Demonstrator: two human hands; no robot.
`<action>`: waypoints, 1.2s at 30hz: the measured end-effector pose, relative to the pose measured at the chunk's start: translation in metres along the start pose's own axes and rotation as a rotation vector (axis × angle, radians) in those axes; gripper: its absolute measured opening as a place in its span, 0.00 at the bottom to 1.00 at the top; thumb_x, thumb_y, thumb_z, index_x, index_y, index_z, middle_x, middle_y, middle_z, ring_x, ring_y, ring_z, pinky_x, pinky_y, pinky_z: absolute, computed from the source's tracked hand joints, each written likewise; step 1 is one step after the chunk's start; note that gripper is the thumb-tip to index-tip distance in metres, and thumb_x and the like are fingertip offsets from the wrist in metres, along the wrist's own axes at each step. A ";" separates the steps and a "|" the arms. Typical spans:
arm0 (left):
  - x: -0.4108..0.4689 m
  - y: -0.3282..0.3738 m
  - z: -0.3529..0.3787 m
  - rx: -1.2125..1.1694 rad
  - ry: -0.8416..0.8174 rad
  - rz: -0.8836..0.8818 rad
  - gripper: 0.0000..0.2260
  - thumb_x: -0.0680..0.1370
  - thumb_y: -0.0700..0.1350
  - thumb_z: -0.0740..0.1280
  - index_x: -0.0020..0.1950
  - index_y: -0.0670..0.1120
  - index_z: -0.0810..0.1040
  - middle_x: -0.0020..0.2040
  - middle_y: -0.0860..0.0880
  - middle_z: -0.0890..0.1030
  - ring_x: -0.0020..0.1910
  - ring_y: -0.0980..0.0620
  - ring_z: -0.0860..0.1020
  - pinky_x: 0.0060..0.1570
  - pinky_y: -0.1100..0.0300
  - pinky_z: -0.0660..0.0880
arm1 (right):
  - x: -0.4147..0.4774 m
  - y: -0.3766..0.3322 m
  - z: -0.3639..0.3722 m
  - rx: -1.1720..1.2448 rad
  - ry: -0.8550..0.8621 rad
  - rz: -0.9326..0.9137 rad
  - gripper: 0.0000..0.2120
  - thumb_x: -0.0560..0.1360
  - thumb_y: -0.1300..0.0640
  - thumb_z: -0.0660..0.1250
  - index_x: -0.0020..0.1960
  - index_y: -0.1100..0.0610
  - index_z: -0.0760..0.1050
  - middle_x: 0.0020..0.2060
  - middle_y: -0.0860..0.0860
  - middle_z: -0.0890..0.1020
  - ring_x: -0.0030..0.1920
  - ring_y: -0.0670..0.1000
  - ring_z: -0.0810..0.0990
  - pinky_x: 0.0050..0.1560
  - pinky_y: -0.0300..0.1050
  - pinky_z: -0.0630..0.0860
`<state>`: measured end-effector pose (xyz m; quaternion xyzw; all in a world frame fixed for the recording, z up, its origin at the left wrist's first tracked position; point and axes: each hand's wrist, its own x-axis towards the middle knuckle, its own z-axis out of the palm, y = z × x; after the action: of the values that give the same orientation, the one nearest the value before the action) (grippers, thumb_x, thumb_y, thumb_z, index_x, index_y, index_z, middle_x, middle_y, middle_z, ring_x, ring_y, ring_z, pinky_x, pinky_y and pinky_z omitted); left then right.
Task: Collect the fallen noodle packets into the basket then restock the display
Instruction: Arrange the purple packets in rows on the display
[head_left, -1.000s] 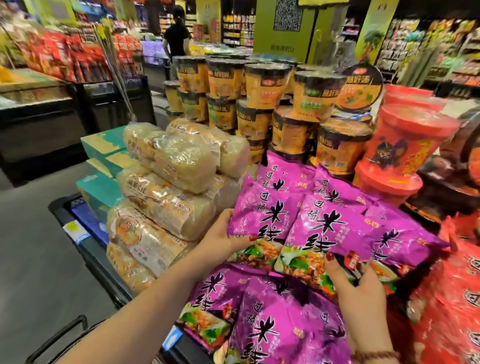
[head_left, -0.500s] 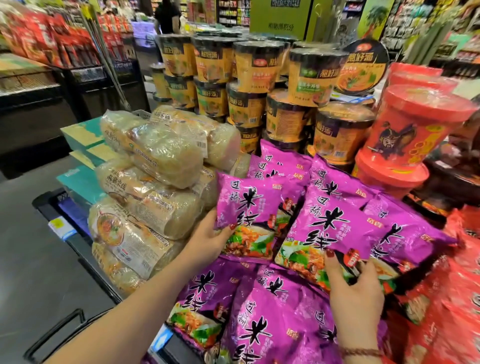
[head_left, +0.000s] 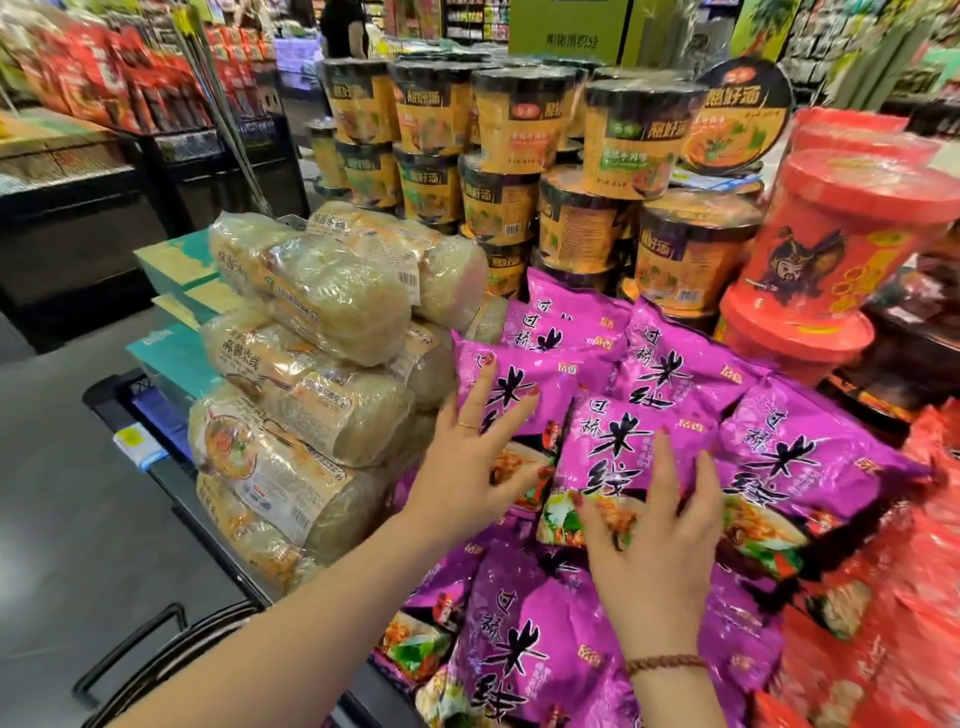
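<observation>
Head view. Purple noodle packets (head_left: 670, 364) lie overlapped like shingles just in front of the cup noodle stack (head_left: 498, 208). Judged: that way each label shows and the lower rows prop the upper ones.

Clear-wrapped bundles (head_left: 322, 364) are piled left of the cup noodle stack, red tubs (head_left: 841, 249) right of it.

Your left hand (head_left: 467, 467): fingers straight and spread, flat on the packet beside the bundles, gripping nothing.

Your right hand (head_left: 654, 530): fingers splayed, tips pressing the middle packet (head_left: 623, 447), nothing pinched. Reads as settling packets into the row.

The basket is not clearly in view.
</observation>
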<state>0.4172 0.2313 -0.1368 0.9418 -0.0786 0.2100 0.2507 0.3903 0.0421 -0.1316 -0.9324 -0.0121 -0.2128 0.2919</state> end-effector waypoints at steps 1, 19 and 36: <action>0.004 -0.005 0.003 -0.017 -0.024 0.003 0.31 0.74 0.63 0.61 0.75 0.66 0.56 0.79 0.56 0.42 0.78 0.41 0.52 0.75 0.46 0.45 | 0.000 0.002 0.002 -0.017 -0.049 -0.010 0.41 0.70 0.45 0.71 0.77 0.46 0.55 0.76 0.59 0.51 0.72 0.61 0.57 0.66 0.61 0.65; 0.011 -0.026 0.020 0.285 0.133 0.252 0.28 0.76 0.62 0.57 0.76 0.58 0.62 0.79 0.49 0.56 0.79 0.44 0.48 0.74 0.45 0.44 | 0.024 0.010 0.027 -0.440 -0.068 -0.277 0.34 0.75 0.34 0.53 0.77 0.47 0.58 0.77 0.56 0.56 0.77 0.58 0.49 0.74 0.62 0.45; -0.024 -0.013 -0.027 0.156 0.040 0.221 0.25 0.75 0.50 0.64 0.73 0.49 0.69 0.74 0.44 0.67 0.74 0.41 0.62 0.70 0.44 0.65 | 0.015 -0.017 -0.003 -0.276 -0.039 -0.259 0.24 0.75 0.46 0.65 0.66 0.58 0.73 0.66 0.60 0.73 0.65 0.62 0.72 0.65 0.60 0.68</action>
<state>0.3888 0.2578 -0.1317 0.9397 -0.1602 0.2604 0.1533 0.4000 0.0526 -0.1141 -0.9582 -0.1084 -0.2300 0.1313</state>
